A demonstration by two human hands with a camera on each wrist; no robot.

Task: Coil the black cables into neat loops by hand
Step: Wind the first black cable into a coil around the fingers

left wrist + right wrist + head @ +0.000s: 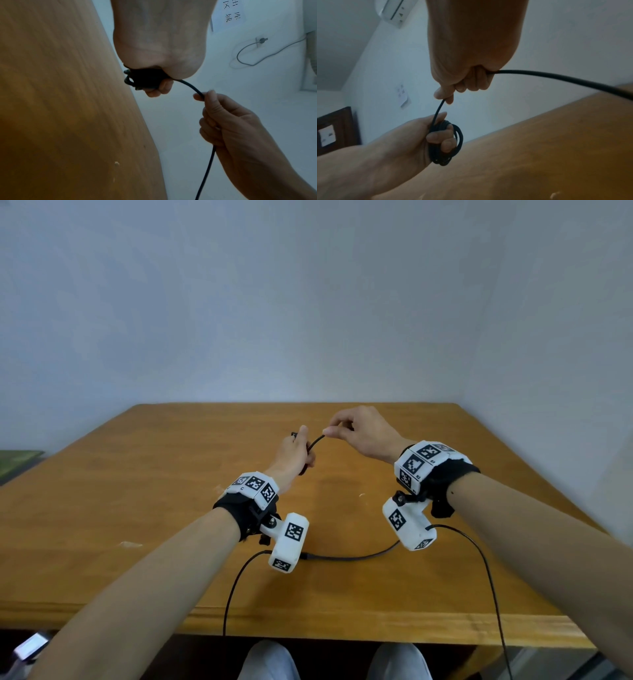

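Nearest the table (102, 542) edge: loose tail of the black cable (349, 557) lies on the wood between the wrists (plug end near the left wrist camera). Further out, both hands held above the tabletop. Left hand (294, 451) fist-curled around a small bundle of finished loops (445, 143), fingers through the coil. Right hand (359, 433) just beside it, pinching the cable between thumb and forefinger; a short arc of cable spans the two hands. Plain wall (308, 302) behind.
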